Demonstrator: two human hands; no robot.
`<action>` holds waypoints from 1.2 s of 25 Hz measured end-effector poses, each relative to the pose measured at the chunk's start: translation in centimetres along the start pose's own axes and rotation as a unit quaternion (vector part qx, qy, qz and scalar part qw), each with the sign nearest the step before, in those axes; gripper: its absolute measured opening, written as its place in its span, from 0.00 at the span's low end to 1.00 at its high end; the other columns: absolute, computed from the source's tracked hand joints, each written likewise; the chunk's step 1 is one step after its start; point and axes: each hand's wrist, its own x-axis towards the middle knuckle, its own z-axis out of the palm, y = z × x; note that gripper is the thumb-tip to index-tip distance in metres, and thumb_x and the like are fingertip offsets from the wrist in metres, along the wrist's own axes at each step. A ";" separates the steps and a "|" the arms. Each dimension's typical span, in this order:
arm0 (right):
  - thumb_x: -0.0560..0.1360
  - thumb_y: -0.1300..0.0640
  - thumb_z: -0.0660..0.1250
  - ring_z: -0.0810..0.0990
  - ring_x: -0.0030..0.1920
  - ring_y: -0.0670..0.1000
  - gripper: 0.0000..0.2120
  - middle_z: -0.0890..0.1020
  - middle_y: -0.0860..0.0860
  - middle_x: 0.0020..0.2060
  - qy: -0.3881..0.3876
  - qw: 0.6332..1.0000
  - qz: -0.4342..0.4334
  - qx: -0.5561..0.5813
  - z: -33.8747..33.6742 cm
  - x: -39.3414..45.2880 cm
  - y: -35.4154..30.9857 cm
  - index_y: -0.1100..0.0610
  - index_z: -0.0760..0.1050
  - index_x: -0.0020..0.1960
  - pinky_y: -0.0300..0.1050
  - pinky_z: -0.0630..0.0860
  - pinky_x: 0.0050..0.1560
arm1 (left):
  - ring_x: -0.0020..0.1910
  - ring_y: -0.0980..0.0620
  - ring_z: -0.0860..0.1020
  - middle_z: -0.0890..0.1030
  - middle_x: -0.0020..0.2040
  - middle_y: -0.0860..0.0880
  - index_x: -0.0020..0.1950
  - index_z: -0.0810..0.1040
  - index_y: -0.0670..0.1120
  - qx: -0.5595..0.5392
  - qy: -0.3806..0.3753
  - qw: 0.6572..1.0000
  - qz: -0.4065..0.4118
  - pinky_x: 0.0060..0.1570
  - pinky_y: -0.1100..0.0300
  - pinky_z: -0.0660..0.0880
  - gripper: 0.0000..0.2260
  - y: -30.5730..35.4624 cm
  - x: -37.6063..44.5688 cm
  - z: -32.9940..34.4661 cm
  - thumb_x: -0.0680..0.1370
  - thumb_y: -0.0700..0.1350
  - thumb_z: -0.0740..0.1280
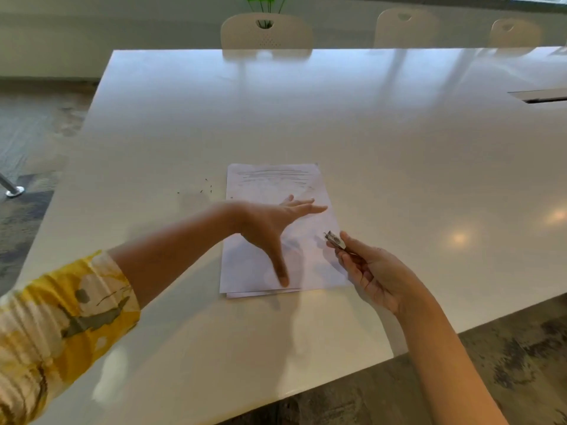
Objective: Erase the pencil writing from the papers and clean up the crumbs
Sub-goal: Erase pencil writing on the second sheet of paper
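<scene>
A small stack of white papers (310, 256) lies in the middle of the white table (368, 133). Faint pencil lines (273, 174) run across the top of the upper sheet. My left hand (270, 228) is spread flat on the sheet, fingers apart, thumb pointing toward me. My right hand (371, 271) hovers at the stack's right edge, gripping a small worn eraser (335, 240) whose dirty tip points at the paper. Several dark crumbs (206, 186) lie on the table just left of the papers.
Three pale chairs (266, 32) stand along the table's far side, with a green plant behind the left one. A cable slot (543, 98) is set into the table at the right. The near table edge runs diagonally at the lower right above patterned carpet.
</scene>
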 end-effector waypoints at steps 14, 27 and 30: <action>0.74 0.57 0.69 0.82 0.27 0.46 0.12 0.83 0.58 0.33 -0.116 0.988 0.003 -0.103 5.3 0.3 -2.4 0.67 0.82 0.45 0.34 0.80 0.28 | 0.58 0.50 0.83 0.85 0.57 0.49 0.60 0.84 0.47 -0.452 0.371 0.795 0.161 0.57 0.49 0.80 0.12 -0.4 -2.9 5.1 0.76 0.41 0.72; 0.72 0.60 0.70 0.83 0.30 0.47 0.11 0.82 0.58 0.36 -0.177 0.979 0.057 -0.088 9.8 3.0 -1.1 0.67 0.80 0.49 0.34 0.81 0.31 | 0.52 0.48 0.85 0.87 0.49 0.50 0.52 0.86 0.48 -0.489 0.524 0.693 0.077 0.48 0.53 0.83 0.08 -2.2 -4.7 5.5 0.76 0.46 0.69; 0.72 0.61 0.71 0.84 0.30 0.47 0.09 0.83 0.58 0.36 -0.159 0.981 0.054 -0.100 10.5 3.7 -0.5 0.68 0.80 0.47 0.34 0.81 0.31 | 0.46 0.55 0.85 0.87 0.44 0.52 0.48 0.87 0.48 -0.433 0.602 0.670 -0.031 0.49 0.53 0.83 0.04 -3.8 -5.5 5.3 0.74 0.46 0.75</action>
